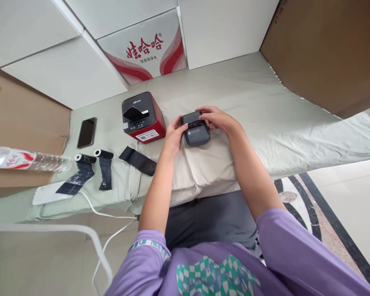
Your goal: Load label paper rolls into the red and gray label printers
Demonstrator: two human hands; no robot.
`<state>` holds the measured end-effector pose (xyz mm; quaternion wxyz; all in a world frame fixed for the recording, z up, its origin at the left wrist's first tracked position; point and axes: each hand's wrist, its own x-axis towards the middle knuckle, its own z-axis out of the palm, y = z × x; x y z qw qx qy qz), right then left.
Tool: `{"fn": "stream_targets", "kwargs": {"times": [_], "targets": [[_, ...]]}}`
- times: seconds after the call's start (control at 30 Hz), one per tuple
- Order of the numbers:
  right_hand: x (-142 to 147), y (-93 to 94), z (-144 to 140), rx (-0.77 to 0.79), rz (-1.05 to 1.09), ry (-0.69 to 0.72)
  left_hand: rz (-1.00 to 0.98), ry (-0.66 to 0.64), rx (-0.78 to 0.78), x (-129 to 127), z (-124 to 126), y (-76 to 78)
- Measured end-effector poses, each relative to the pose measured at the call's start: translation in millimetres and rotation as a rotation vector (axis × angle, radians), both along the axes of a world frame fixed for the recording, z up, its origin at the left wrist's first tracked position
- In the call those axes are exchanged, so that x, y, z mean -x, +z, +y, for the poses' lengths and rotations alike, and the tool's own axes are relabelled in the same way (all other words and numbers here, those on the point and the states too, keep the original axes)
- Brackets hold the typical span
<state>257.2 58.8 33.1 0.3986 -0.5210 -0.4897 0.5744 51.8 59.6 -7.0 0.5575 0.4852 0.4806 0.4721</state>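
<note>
A small dark grey label printer (196,135) lies on a cream pillow (216,164) in front of me. My left hand (174,135) grips its left side. My right hand (216,118) rests over its top right edge, fingers at the open slot where a dark ribbon shows. To the left stands a red and black printer (143,117) with its lid open. A loose black ribbon strip (137,160) lies beside it, and two black ribbon rolls (92,164), partly unrolled, lie further left.
A black phone (86,132) lies left of the red printer. A plastic water bottle (27,160) lies at the far left. A white cable (111,213) hangs off the bed edge. Cardboard boxes (327,53) stand at right and left. A red-and-white carton (148,51) stands behind.
</note>
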Motion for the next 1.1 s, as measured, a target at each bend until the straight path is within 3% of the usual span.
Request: {"fn": "stream_targets", "kwargs": {"times": [0.2,0.33,0.47,0.6,0.7,0.83,0.97,1.1], "targets": [[-0.5,-4.6,2.5,-0.038,0.025,0.01,0.032,-0.034,-0.019,1.3,0.6,2.0],[3.8,-4.3,-2.1,-0.046,0.033,-0.033,0.011,0.043,-0.043,-5.0,-11.8,3.4],[5.9,-3.6,-2.6,-0.031,0.051,-0.079,0.029,0.151,-0.189,-8.6,-28.1,8.6],[3.5,-5.2,2.3,-0.071,0.078,-0.17,0.039,0.226,-0.39,1.3,-41.2,25.2],[1.7,-7.1,5.0,-0.14,0.075,-0.235,-0.033,0.272,-0.443,16.1,-52.7,38.4],[2.6,-9.1,4.2,-0.242,0.054,-0.303,-0.121,0.452,-0.487,47.0,-80.2,46.4],[6.4,-13.0,3.8,-0.29,-0.002,-0.29,-0.155,0.603,-0.548,89.1,-108.0,41.3],[8.7,-20.2,4.3,-0.326,-0.048,-0.28,-0.088,0.708,-0.569,121.9,-112.1,29.8]]}}
